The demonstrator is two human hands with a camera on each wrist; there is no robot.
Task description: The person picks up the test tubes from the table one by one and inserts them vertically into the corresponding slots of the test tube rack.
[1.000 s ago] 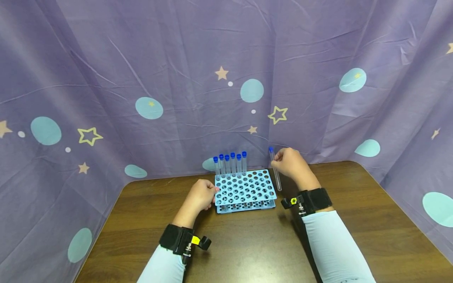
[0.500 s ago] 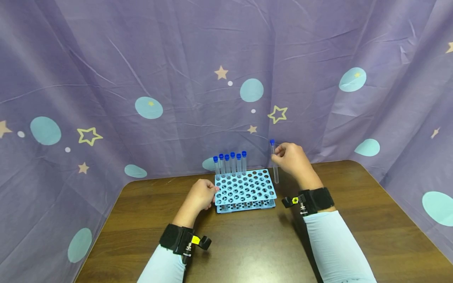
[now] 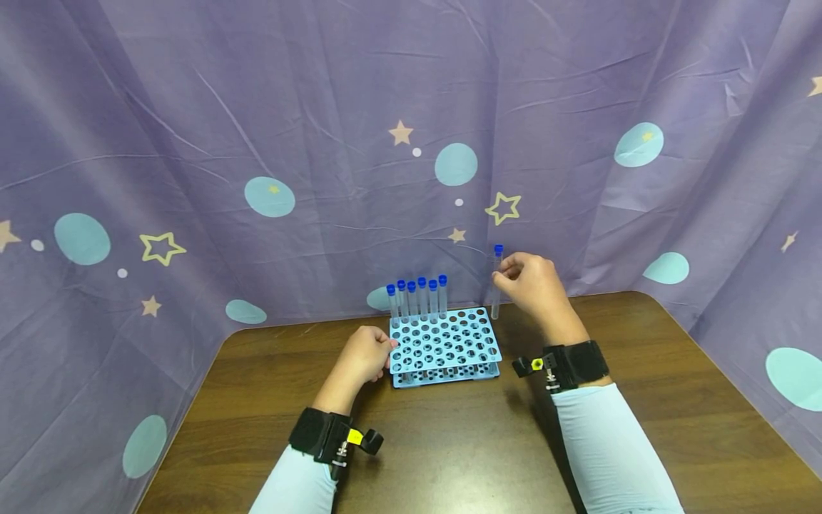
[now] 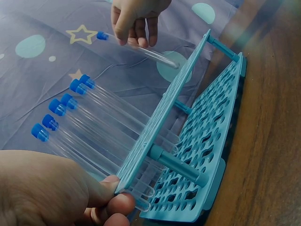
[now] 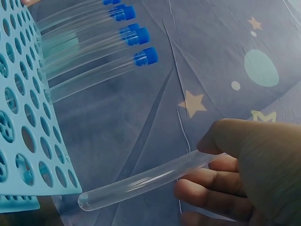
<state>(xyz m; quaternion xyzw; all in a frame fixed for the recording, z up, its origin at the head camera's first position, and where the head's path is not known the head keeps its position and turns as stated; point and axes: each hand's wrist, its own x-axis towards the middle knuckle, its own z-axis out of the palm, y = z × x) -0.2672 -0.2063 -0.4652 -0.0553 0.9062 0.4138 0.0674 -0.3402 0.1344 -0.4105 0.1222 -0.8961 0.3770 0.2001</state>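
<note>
Right hand (image 3: 536, 285) pinches a capped tube (image 3: 496, 283) upright above the rack's (image 3: 444, 344) far right corner; left hand (image 3: 362, 357) grips the rack's left edge on the counter (image 3: 449, 442)

No readable text or labels

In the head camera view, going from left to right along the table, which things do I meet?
Left hand → light blue tube rack, five blue-capped tubes standing in its back row → loose blue-capped tube → right hand pinching that tube.
</note>
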